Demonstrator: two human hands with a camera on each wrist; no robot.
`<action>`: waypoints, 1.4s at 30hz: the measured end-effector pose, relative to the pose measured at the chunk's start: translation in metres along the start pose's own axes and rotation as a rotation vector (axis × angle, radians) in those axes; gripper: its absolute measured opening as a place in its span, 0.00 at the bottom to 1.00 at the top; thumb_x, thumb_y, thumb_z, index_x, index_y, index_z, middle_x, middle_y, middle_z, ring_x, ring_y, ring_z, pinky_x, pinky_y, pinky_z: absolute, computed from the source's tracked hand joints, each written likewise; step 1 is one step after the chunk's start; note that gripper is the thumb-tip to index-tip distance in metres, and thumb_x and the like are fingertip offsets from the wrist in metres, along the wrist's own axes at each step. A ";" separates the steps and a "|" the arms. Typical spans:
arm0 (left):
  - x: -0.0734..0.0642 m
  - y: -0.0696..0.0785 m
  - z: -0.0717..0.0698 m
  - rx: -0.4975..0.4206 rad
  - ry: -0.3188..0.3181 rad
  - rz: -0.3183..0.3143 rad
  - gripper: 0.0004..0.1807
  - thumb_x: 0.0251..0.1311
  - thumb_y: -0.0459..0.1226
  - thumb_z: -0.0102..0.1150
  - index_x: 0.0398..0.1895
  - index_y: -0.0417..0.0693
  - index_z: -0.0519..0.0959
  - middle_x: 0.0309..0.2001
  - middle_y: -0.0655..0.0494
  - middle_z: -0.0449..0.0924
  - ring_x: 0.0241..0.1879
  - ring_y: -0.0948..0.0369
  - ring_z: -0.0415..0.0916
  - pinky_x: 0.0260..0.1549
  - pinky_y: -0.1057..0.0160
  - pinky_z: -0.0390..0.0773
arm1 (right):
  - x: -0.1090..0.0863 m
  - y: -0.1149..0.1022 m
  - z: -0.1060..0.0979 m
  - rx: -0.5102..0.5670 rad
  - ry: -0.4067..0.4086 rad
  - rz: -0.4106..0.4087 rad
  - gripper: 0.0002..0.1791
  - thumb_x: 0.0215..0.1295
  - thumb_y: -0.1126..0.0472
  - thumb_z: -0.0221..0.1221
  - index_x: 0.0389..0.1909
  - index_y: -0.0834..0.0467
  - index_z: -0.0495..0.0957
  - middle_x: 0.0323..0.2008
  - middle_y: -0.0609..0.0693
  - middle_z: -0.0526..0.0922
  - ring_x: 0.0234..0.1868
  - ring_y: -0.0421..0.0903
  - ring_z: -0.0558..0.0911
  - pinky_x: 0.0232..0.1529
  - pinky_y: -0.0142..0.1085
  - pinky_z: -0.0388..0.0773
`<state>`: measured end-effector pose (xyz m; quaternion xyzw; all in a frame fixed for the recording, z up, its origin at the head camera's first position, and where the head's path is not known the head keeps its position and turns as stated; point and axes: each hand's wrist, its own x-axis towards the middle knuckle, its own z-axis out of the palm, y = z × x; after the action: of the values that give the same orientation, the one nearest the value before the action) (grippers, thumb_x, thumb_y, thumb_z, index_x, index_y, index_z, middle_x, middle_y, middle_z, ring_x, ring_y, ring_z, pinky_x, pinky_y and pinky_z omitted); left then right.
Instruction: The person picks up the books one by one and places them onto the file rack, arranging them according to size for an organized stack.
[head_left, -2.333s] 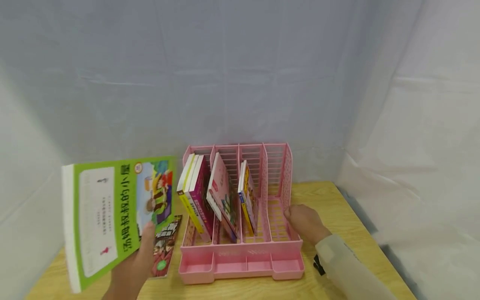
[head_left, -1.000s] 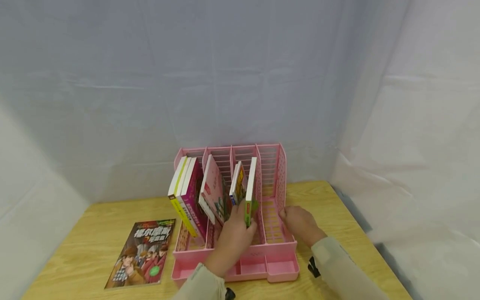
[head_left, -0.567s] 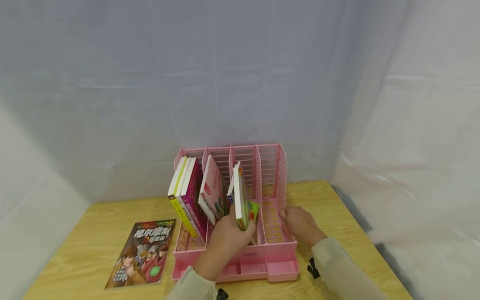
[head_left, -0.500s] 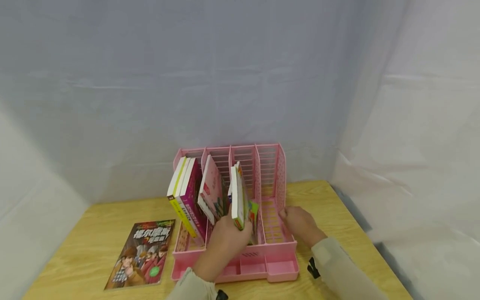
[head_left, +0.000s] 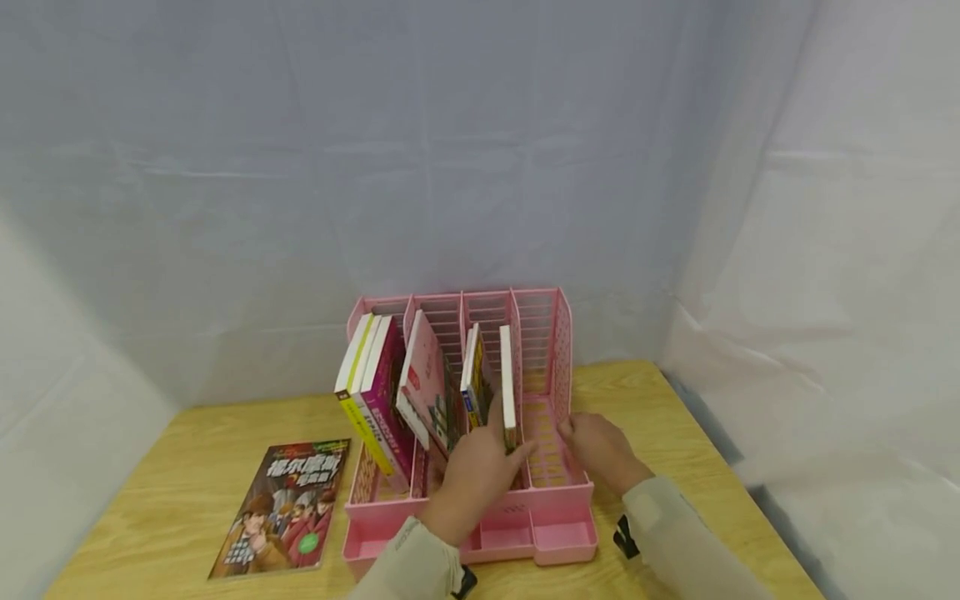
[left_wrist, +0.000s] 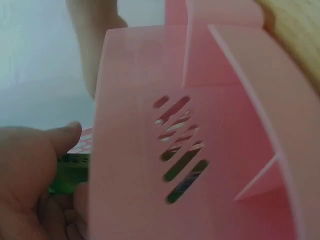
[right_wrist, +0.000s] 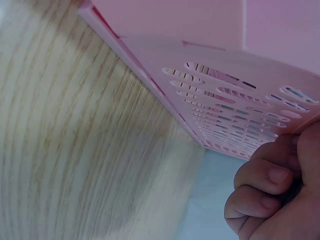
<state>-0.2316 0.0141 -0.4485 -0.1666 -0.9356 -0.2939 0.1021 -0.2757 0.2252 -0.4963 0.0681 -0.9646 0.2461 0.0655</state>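
A pink plastic file rack [head_left: 480, 500] with upright slots stands on the table. My left hand [head_left: 476, 471] is at the front of its third slot, with a green-covered book [head_left: 507, 375] between thumb and fingers. That book stands nearly upright, white page edge up; its green spine [left_wrist: 72, 170] shows beside the thumb in the left wrist view. My right hand [head_left: 602, 450] grips the rack's right side wall, fingers [right_wrist: 260, 175] curled in the right wrist view. Left of the green book are a thin yellow-and-blue book [head_left: 476, 383], a pink book [head_left: 426, 379] and a purple book [head_left: 386, 392].
A comic-style book [head_left: 285, 508] lies flat on the wooden table [head_left: 187, 467], left of the rack. A yellow-spined book [head_left: 367, 417] leans in the leftmost slot. Small pink trays [head_left: 562, 537] run along the rack's front. Pale sheeting [head_left: 465, 167] hangs behind and on both sides.
My left hand has brought the green book from the left into the third slot, tilted it left, then back upright. Its thumb now sticks out rightward. My right hand stays on the rack's wall.
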 end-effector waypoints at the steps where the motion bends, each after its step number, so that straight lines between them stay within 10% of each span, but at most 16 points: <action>1: -0.001 -0.002 0.002 0.007 -0.034 -0.004 0.49 0.69 0.59 0.60 0.81 0.38 0.54 0.17 0.53 0.77 0.13 0.60 0.74 0.16 0.59 0.76 | 0.000 0.000 0.001 -0.002 0.000 0.001 0.25 0.82 0.55 0.44 0.18 0.53 0.66 0.17 0.47 0.68 0.20 0.44 0.68 0.28 0.38 0.69; 6: -0.003 -0.012 0.000 0.037 0.023 0.017 0.17 0.72 0.47 0.61 0.44 0.40 0.81 0.20 0.55 0.78 0.17 0.59 0.75 0.18 0.60 0.76 | 0.000 -0.004 0.004 0.015 -0.004 0.006 0.25 0.82 0.53 0.44 0.18 0.53 0.66 0.17 0.47 0.68 0.20 0.44 0.67 0.29 0.38 0.68; 11: -0.004 -0.017 -0.010 0.060 0.075 0.020 0.26 0.72 0.41 0.56 0.12 0.53 0.64 0.11 0.63 0.58 0.12 0.64 0.55 0.13 0.65 0.61 | 0.002 -0.011 0.004 0.023 0.004 -0.024 0.25 0.81 0.54 0.45 0.18 0.53 0.65 0.17 0.47 0.66 0.20 0.44 0.65 0.29 0.38 0.65; 26: 0.007 -0.036 -0.007 0.042 0.086 -0.025 0.30 0.77 0.43 0.53 0.10 0.51 0.65 0.11 0.59 0.64 0.12 0.61 0.61 0.15 0.61 0.66 | 0.000 -0.005 -0.001 0.050 0.008 -0.003 0.25 0.82 0.55 0.45 0.18 0.54 0.67 0.18 0.48 0.68 0.22 0.44 0.67 0.32 0.40 0.68; 35: -0.021 -0.034 -0.028 -0.132 0.005 0.026 0.29 0.76 0.46 0.55 0.11 0.55 0.65 0.10 0.65 0.62 0.11 0.66 0.57 0.15 0.67 0.63 | -0.002 -0.001 -0.005 0.001 -0.011 0.012 0.25 0.82 0.53 0.45 0.20 0.54 0.69 0.19 0.48 0.70 0.23 0.45 0.70 0.33 0.42 0.72; 39: -0.041 -0.042 -0.047 -0.273 0.176 0.073 0.24 0.72 0.44 0.61 0.13 0.59 0.70 0.10 0.70 0.65 0.10 0.71 0.57 0.12 0.71 0.61 | -0.003 -0.001 -0.005 -0.010 -0.016 0.029 0.24 0.82 0.52 0.45 0.21 0.53 0.69 0.20 0.48 0.71 0.25 0.46 0.71 0.34 0.43 0.73; 42: -0.054 -0.058 -0.065 -0.298 0.460 0.181 0.21 0.68 0.38 0.64 0.15 0.57 0.74 0.11 0.72 0.65 0.11 0.74 0.57 0.09 0.72 0.60 | -0.003 -0.001 -0.004 -0.019 -0.017 0.034 0.24 0.82 0.52 0.45 0.20 0.54 0.69 0.20 0.48 0.70 0.24 0.45 0.71 0.32 0.41 0.71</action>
<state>-0.1974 -0.0827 -0.4415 -0.1917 -0.8158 -0.4479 0.3117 -0.2719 0.2271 -0.4930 0.0530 -0.9685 0.2374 0.0539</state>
